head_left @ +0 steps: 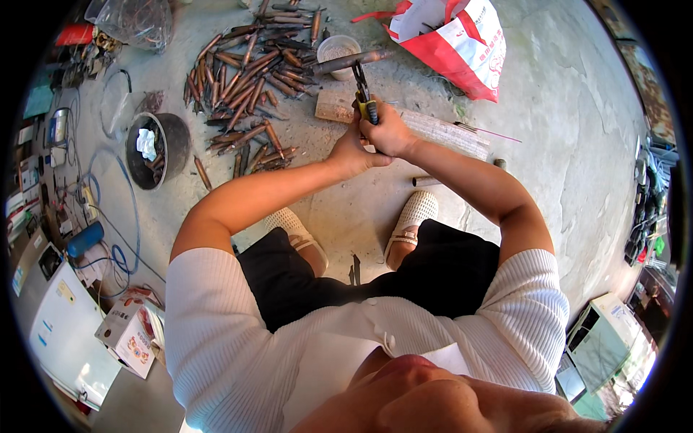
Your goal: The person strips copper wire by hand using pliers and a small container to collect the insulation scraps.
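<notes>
My left hand (pixel 354 154) and my right hand (pixel 387 133) are closed together round yellow-and-black pliers (pixel 362 90). The tool's dark jaws are on a blackened copper-coloured tube (pixel 336 63), held crosswise above a small plastic cup (pixel 336 48) of granular material. Below my hands lies a long wooden board (pixel 447 141), with a thin red rod at its right. A large pile of copper-coloured, darkened tubes (pixel 245 86) spreads on the floor to the left of the pliers. A short metal pipe (pixel 426 182) lies near my right foot.
The concrete floor (pixel 570 180) holds a dark bucket (pixel 175 144) at left and a red-and-white bag (pixel 469 58) at upper right. Hoses, a blue cylinder (pixel 85 239), white appliances (pixel 68 325) and boxes crowd the left edge. More clutter lines the right edge.
</notes>
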The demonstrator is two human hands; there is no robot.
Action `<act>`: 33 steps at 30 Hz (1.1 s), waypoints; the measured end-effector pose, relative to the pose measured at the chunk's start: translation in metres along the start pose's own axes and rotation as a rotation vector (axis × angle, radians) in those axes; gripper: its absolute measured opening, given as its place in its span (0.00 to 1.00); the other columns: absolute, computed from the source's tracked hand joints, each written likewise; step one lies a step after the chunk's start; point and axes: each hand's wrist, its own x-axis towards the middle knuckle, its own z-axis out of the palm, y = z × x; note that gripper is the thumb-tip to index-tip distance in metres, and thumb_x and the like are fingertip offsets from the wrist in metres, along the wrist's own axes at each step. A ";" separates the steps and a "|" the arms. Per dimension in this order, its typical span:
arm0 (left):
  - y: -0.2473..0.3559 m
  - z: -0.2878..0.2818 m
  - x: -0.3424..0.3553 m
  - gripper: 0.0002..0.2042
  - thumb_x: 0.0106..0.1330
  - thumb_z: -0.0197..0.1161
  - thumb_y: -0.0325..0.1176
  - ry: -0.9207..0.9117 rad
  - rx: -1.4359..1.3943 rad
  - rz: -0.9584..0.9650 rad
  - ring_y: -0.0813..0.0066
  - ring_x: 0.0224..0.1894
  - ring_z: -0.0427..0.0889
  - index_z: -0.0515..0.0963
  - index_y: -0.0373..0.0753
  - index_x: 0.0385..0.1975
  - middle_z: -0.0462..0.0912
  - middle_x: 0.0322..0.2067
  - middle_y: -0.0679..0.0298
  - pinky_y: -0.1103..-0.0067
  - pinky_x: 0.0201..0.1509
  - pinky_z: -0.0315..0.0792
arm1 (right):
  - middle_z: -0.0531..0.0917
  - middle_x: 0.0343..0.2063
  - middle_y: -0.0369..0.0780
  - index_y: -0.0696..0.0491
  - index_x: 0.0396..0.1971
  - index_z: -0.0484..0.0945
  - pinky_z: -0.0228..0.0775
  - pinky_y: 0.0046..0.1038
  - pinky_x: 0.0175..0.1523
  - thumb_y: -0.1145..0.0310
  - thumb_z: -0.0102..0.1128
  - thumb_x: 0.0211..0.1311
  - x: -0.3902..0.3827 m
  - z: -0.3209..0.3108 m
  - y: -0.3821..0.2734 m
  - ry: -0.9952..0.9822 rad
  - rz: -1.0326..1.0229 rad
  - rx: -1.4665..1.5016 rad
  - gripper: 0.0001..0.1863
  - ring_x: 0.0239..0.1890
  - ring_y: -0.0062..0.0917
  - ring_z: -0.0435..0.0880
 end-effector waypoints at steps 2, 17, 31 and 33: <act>-0.004 0.002 -0.001 0.36 0.41 0.75 0.35 0.004 0.039 -0.078 0.78 0.44 0.71 0.61 0.37 0.49 0.70 0.39 0.68 0.78 0.47 0.70 | 0.80 0.26 0.47 0.59 0.39 0.71 0.72 0.34 0.39 0.67 0.53 0.52 0.003 0.000 0.008 0.011 -0.020 -0.076 0.15 0.28 0.34 0.82; 0.030 -0.035 0.033 0.37 0.55 0.63 0.61 -0.137 -0.252 -0.259 0.71 0.59 0.65 0.64 0.39 0.56 0.68 0.54 0.63 0.74 0.64 0.57 | 0.82 0.35 0.50 0.53 0.49 0.71 0.72 0.35 0.45 0.60 0.54 0.52 -0.005 -0.007 -0.016 -0.007 -0.022 -0.352 0.23 0.40 0.40 0.82; 0.048 -0.026 0.027 0.27 0.53 0.65 0.55 0.123 -0.151 -0.182 0.76 0.46 0.73 0.74 0.39 0.44 0.77 0.41 0.65 0.77 0.52 0.65 | 0.80 0.31 0.44 0.57 0.48 0.71 0.70 0.30 0.40 0.62 0.59 0.47 -0.010 -0.005 -0.033 -0.021 0.113 -0.144 0.26 0.34 0.28 0.79; 0.045 -0.029 0.028 0.26 0.53 0.65 0.54 0.106 -0.171 -0.162 0.77 0.45 0.73 0.74 0.39 0.43 0.77 0.40 0.65 0.78 0.51 0.66 | 0.80 0.31 0.43 0.58 0.47 0.72 0.70 0.29 0.39 0.60 0.61 0.46 -0.013 -0.009 -0.041 -0.041 0.131 -0.157 0.27 0.33 0.28 0.79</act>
